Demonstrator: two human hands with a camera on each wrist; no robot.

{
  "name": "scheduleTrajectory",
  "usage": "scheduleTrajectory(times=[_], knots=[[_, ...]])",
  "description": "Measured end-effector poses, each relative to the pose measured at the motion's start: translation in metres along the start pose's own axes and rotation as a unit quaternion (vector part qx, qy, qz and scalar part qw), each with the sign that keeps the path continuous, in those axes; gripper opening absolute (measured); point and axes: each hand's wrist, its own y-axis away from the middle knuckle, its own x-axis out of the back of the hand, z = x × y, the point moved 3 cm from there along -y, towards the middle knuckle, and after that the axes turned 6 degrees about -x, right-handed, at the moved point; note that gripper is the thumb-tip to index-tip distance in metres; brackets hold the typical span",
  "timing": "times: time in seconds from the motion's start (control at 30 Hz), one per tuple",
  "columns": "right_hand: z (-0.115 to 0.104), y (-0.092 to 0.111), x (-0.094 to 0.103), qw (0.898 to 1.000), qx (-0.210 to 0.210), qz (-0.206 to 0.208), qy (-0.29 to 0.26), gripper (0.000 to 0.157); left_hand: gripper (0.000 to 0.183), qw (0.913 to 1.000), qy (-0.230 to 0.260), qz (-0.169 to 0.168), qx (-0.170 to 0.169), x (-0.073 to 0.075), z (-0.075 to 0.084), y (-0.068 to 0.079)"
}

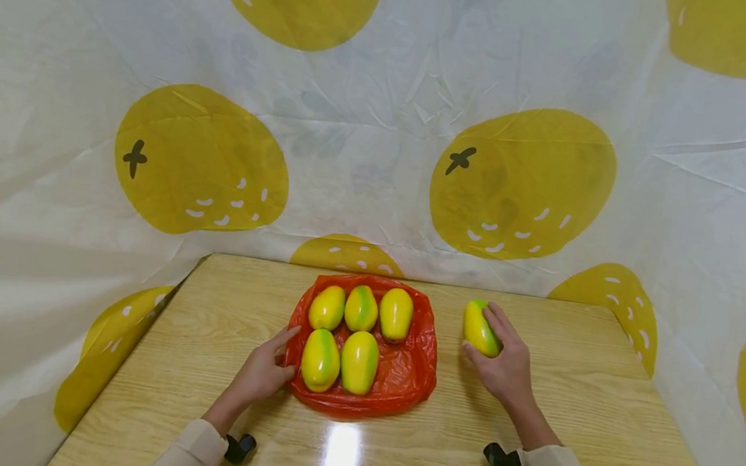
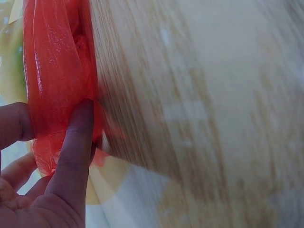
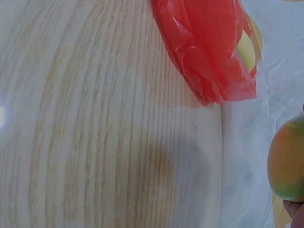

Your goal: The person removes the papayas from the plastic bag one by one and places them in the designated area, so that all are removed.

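My right hand (image 1: 509, 364) grips a yellow-green mango (image 1: 479, 328) to the right of a shallow container lined with a red plastic bag (image 1: 408, 384). In the right wrist view this mango (image 3: 287, 161) is cut off by the right edge, and most of the hand is out of frame. My left hand (image 1: 264, 368) touches the container's left side with fingers and thumb spread apart. Close up, a straight finger (image 2: 78, 142) lies against the red plastic (image 2: 57, 71). Inside are three mangoes (image 1: 361, 308) at the back and two mangoes (image 1: 359, 363) in front.
The wooden table (image 1: 605, 401) reaches back to a hanging white cloth (image 1: 367, 144) printed with large yellow fruit. Cloth also hangs along both sides. A black wrist device (image 1: 239, 448) sits at the left cuff, another device (image 1: 501, 459) at the right.
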Motion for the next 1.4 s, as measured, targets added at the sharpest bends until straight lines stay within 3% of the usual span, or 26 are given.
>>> scheduleTrajectory(times=[0.83, 1.4], knots=[[0.015, -0.013, 0.021, 0.998, -0.058, 0.011, -0.024, 0.074, 0.078, 0.9999, 0.004, 0.005, 0.010, -0.001, 0.001, 0.001], [0.029, -0.024, 0.031, 0.997, -0.073, 0.016, -0.019, 0.075, 0.078, 0.9999, 0.006, 0.005, 0.011, -0.001, -0.001, 0.001]])
